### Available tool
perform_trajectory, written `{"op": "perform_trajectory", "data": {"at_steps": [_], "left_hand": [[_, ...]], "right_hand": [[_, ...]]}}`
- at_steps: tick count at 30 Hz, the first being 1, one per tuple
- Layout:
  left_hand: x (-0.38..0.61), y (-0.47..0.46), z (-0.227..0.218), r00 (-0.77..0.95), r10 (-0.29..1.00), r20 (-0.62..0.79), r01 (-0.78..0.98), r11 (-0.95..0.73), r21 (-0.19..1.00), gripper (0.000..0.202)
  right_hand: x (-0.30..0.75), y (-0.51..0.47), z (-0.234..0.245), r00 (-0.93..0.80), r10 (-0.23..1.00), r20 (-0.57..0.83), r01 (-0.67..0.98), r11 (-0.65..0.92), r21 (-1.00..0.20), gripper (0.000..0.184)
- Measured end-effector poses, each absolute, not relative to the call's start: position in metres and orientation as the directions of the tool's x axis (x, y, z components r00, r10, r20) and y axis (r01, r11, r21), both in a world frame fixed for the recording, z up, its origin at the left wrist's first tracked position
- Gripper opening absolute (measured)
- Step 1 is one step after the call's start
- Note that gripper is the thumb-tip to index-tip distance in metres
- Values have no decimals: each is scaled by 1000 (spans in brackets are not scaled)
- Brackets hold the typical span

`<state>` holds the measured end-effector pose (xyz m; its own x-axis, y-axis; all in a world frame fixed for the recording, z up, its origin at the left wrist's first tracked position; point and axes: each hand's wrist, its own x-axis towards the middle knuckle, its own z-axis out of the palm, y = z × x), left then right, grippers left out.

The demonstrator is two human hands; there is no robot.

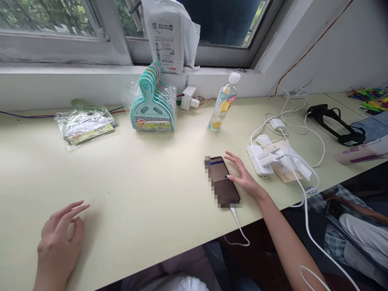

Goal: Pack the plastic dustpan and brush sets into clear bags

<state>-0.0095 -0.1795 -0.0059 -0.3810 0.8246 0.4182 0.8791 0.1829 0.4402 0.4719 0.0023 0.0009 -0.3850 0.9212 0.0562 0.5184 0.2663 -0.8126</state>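
Note:
A smartphone lies flat on the pale green table, its screen lit and a white cable plugged into its near end. My right hand rests just right of it, fingers spread, with the thumb touching the screen's edge. My left hand hovers low over the bare tabletop at the near left, fingers loosely extended and holding nothing.
A white power strip with chargers and tangled cables sits right of the phone. A drink bottle, a wrapped stack of teal dustpans and a flat plastic packet line the back. A black strap lies far right.

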Motion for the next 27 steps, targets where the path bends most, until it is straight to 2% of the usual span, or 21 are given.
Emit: {"op": "perform_trajectory", "data": {"at_steps": [5, 9, 12, 15, 20, 25, 27], "left_hand": [[-23, -176, -17, -206, 910, 359, 944, 88, 319, 33], [-40, -144, -14, -111, 969, 221, 969, 55, 241, 39], [-69, -93, -11, -119, 966, 230, 972, 67, 224, 47], [-102, -34, -5, -206, 956, 209, 962, 158, 223, 57], [-123, 23, 8, -362, 921, 144, 896, 301, 325, 56], [-113, 21, -2, -336, 925, 176, 908, 268, 322, 50], [-112, 10, -10, -283, 927, 245, 937, 212, 278, 47]], "right_hand": [[475, 5, -10, -340, 934, 111, 427, 259, -866, 58], [476, 9, -22, -295, 946, 133, 397, 248, -884, 56], [477, 12, -29, -276, 954, 114, 374, 216, -902, 56], [479, 15, -36, -253, 963, 90, 350, 177, -920, 56], [476, 24, -47, -201, 969, 144, 320, 204, -925, 57], [473, 24, -44, -91, 983, 157, 223, 174, -959, 56], [471, 16, -39, -59, 986, 154, 216, 163, -963, 55]]}}
